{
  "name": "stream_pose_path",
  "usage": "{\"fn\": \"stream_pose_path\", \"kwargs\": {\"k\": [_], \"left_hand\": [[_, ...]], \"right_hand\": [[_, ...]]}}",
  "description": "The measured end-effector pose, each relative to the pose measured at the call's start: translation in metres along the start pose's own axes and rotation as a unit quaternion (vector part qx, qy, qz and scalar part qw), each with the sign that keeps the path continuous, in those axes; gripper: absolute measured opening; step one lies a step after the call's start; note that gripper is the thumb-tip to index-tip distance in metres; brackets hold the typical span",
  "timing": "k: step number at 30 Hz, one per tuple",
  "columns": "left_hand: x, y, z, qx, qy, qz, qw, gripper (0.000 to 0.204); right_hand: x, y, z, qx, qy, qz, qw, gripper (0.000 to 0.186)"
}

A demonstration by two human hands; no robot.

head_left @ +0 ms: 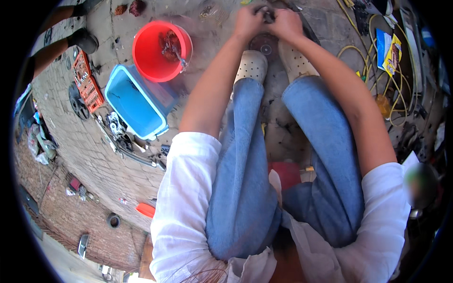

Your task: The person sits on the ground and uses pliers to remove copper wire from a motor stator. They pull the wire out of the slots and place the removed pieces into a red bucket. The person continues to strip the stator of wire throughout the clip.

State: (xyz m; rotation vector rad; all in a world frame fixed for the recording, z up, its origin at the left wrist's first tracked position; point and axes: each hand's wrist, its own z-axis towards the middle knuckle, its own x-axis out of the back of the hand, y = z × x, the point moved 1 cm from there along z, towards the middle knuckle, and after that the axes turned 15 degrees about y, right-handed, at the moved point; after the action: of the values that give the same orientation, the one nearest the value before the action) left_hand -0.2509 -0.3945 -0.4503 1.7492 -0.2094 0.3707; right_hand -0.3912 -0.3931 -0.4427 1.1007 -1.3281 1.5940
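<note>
My left hand (250, 22) and my right hand (287, 25) meet at the far edge of the view, beyond my feet. Both are closed around a small dark part (268, 17) caught between them, and its kind cannot be made out. Just below them, between my cream clogs, lies a dark round disc (265, 46) with a small pale centre. A black curved piece like a tyre (307, 27) arcs past my right hand. My fingertips are partly cut off or hidden.
Left of my legs stand a red bucket (150, 51) with something reddish-brown inside and a blue tub (137, 101). An orange tool case (88, 81) lies open beside a black wheel (78, 101). Yellow hose (351, 48) coils at right. Another person's shoe (84, 41) shows at upper left.
</note>
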Motion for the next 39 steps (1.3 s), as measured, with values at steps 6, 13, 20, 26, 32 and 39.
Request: {"fn": "stream_pose_path", "kwargs": {"k": [6,13,20,26,32,39], "left_hand": [[-0.02,-0.006,-0.003,-0.125,-0.002,-0.082,0.989,0.03],[0.03,-0.026,-0.035,0.12,-0.128,-0.105,0.979,0.031],[0.042,-0.082,-0.031,0.219,0.027,-0.174,0.96,0.024],[0.035,-0.069,-0.023,0.255,0.017,-0.203,0.945,0.021],[0.047,-0.041,0.017,0.114,-0.024,-0.056,0.992,0.033],[-0.003,0.032,0.016,0.047,-0.021,-0.006,0.999,0.037]], "right_hand": [[0.004,0.045,0.006,-0.056,0.034,0.077,0.995,0.034],[0.032,-0.004,0.001,-0.066,0.008,0.305,0.95,0.033],[-0.012,-0.03,0.005,0.01,-0.194,0.127,0.973,0.041],[-0.033,-0.033,-0.004,0.065,-0.157,0.088,0.982,0.042],[-0.042,-0.023,-0.002,-0.025,-0.091,0.027,0.995,0.027],[-0.032,0.036,0.004,0.12,-0.058,0.332,0.934,0.02]]}}
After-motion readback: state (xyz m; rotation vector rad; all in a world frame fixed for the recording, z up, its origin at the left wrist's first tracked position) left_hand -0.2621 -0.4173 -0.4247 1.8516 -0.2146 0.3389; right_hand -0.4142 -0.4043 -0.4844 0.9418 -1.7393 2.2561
